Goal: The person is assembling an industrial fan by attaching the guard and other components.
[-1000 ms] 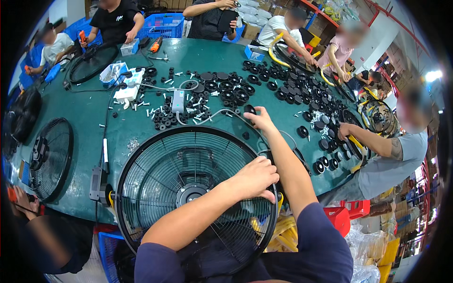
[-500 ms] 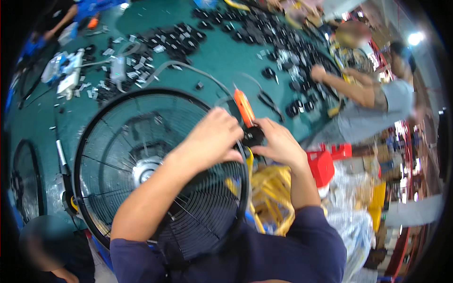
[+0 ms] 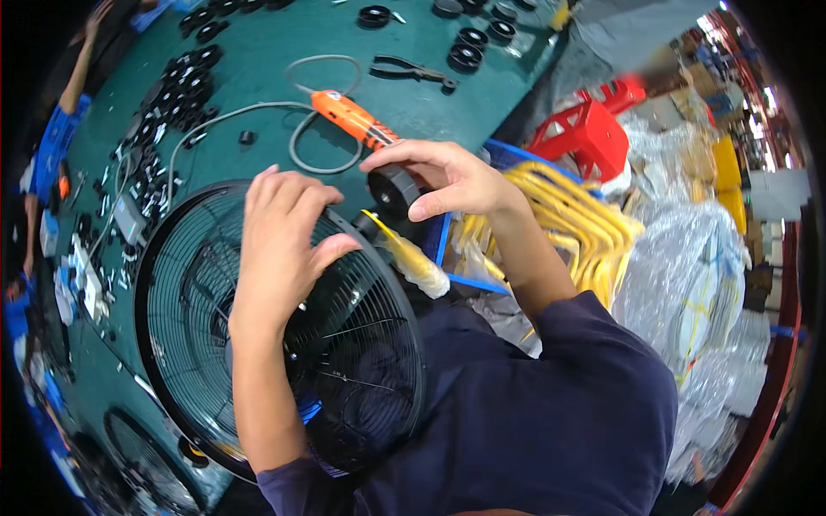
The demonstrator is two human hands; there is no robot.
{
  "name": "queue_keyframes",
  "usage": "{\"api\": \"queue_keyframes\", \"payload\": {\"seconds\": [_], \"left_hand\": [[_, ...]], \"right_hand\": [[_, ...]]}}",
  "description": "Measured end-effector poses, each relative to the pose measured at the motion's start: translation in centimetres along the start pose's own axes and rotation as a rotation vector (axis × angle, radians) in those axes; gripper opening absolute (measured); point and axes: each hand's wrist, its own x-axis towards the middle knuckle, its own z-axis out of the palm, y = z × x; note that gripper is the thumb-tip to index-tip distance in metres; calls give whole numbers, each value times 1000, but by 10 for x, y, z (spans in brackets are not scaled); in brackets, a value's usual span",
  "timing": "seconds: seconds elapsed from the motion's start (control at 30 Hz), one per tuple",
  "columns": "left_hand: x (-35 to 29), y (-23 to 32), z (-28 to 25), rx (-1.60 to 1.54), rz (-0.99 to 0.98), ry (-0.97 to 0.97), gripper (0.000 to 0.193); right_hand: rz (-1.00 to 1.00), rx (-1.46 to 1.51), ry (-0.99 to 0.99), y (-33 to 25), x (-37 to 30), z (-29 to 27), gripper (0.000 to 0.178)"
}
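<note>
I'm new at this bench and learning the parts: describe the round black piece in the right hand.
Find the big black fan cage at the edge of the green table, then the right hand near its upper-right rim. In that grip is a thick black disc. Similar black rounds lie on the table; this one is held.

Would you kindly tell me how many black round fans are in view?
2 plainly: the nearer fan beneath the left hand, the farther fan at lower left; others may be hidden.
</note>
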Motion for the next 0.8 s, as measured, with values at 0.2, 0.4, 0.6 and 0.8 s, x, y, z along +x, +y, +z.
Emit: {"api": "queue_keyframes", "payload": {"seconds": [0.2, 0.4, 0.6, 0.8], "left_hand": [[6, 5, -1, 68, -60, 4, 48], [6, 3, 0, 78, -64, -6, 50], [7, 5, -2, 85, -82, -29, 48], [7, 5, -1, 76, -90, -9, 46]], "right_hand": [[-101, 147, -65, 3, 2, 14, 68], [-115, 90, -72, 13, 7, 13, 62], [284, -153, 142, -2, 10, 28, 40], [211, -67, 193, 4, 8, 34, 34]]}}
